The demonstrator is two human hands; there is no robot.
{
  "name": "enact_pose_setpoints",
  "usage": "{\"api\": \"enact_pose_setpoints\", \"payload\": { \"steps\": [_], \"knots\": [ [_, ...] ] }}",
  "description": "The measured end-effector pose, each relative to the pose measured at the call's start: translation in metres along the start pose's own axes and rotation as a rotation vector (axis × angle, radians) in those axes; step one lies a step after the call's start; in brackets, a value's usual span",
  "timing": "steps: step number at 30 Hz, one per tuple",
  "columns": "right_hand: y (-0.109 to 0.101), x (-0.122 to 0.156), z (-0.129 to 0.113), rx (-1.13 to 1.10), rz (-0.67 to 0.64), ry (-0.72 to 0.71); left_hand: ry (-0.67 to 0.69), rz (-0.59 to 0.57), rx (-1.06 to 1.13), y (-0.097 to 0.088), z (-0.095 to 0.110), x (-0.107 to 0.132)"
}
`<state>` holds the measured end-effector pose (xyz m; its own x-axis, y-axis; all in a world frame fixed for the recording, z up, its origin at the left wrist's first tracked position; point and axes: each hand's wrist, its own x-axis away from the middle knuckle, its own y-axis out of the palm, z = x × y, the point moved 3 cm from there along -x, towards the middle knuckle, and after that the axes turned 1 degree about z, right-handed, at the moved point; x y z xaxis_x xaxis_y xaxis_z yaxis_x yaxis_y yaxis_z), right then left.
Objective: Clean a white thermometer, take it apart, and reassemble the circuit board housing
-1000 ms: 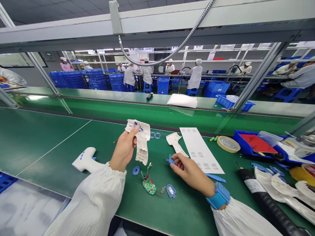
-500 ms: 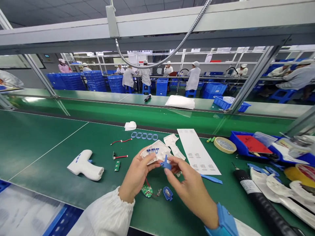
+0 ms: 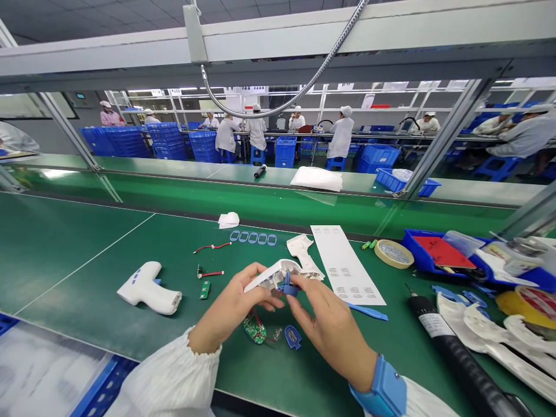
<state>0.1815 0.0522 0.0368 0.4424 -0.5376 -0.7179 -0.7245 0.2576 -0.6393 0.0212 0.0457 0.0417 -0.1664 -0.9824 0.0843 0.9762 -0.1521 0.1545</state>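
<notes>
My left hand (image 3: 237,304) is closed around a white plastic housing half (image 3: 271,273), tilted with its hollow side toward my right hand. Between the thumb and fingers of my right hand (image 3: 324,315) is a small blue plastic part (image 3: 288,286), held against the housing's edge; whether it sits inside cannot be seen. Below the hands lie a round green circuit board (image 3: 254,329) with red wires, several small screws (image 3: 277,335) and a blue oval part (image 3: 293,337). Behind the housing rests another white housing half (image 3: 302,248).
An assembled white gun-shaped device (image 3: 150,288) lies left. Blue rings (image 3: 253,238), a small green board (image 3: 205,289) and a printed white sheet (image 3: 347,266) are on the bench. To the right are a tape roll (image 3: 394,253), a black electric screwdriver (image 3: 456,353) and blue trays (image 3: 428,253).
The white housing half has turned in my left hand, from its button side showing to its hollow side showing. My right hand still holds the blue part, now against the housing.
</notes>
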Motion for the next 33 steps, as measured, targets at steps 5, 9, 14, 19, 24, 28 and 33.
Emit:
{"api": "enact_pose_setpoints", "payload": {
  "steps": [5,9,14,19,24,28,33],
  "knots": [
    [0.003,0.002,-0.001,0.006,-0.055,-0.072,-0.069,-0.135,-0.172,-0.004,0.007,0.009],
    [0.003,0.003,0.000,-0.015,-0.071,-0.054,-0.103,-0.052,0.014,0.001,-0.006,0.009],
    [0.001,0.003,-0.002,-0.048,-0.057,-0.023,-0.064,0.056,0.167,0.008,-0.025,0.008],
    [0.003,0.001,-0.003,-0.079,-0.063,0.001,-0.058,0.062,0.158,0.011,-0.026,0.012],
    [0.003,0.000,-0.001,-0.150,-0.049,0.010,-0.014,0.074,0.133,0.012,-0.026,0.011],
    [0.004,0.003,0.000,-0.186,-0.032,0.014,-0.017,0.082,0.171,0.013,-0.030,0.010],
    [0.006,0.005,0.002,-0.215,-0.019,0.027,-0.014,0.085,0.223,0.015,-0.033,0.010]
  ]
}}
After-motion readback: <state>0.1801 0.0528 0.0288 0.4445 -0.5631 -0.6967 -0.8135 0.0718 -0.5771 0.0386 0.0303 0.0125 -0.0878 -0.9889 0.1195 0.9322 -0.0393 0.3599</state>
